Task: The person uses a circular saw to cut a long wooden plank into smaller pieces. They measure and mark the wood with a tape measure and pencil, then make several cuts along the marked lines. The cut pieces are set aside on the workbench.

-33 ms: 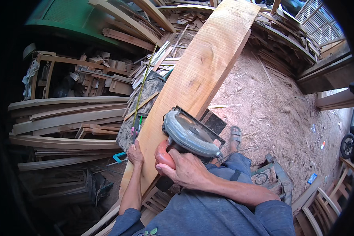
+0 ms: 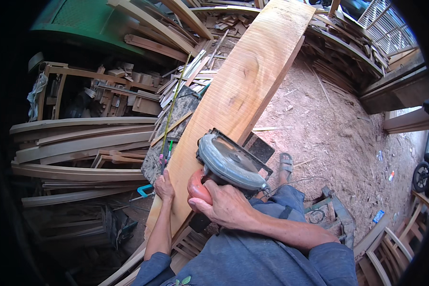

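Note:
A long, thick wooden plank (image 2: 224,102) runs from near my body toward the far end, its face ridged with saw marks. My right hand (image 2: 228,205) is wrapped round the red-orange handle (image 2: 198,187) of a circular saw (image 2: 229,162). The saw, with its grey blade guard, sits across the plank's right side; its cutting edge is hidden. My left hand (image 2: 164,186) is closed on the plank's left edge, some fingers out of sight. A narrow dark strip beside its fingertips cannot be made out. A yellow tape measure (image 2: 171,114) stretches away left of the plank.
Curved wooden pieces (image 2: 86,145) are stacked at left, with a teal clamp (image 2: 145,190) near my left hand. Sawdust covers the floor (image 2: 314,124) at right. A metal stand (image 2: 336,214) and thin cord lie by my leg. Scrap wood (image 2: 352,43) is piled far right.

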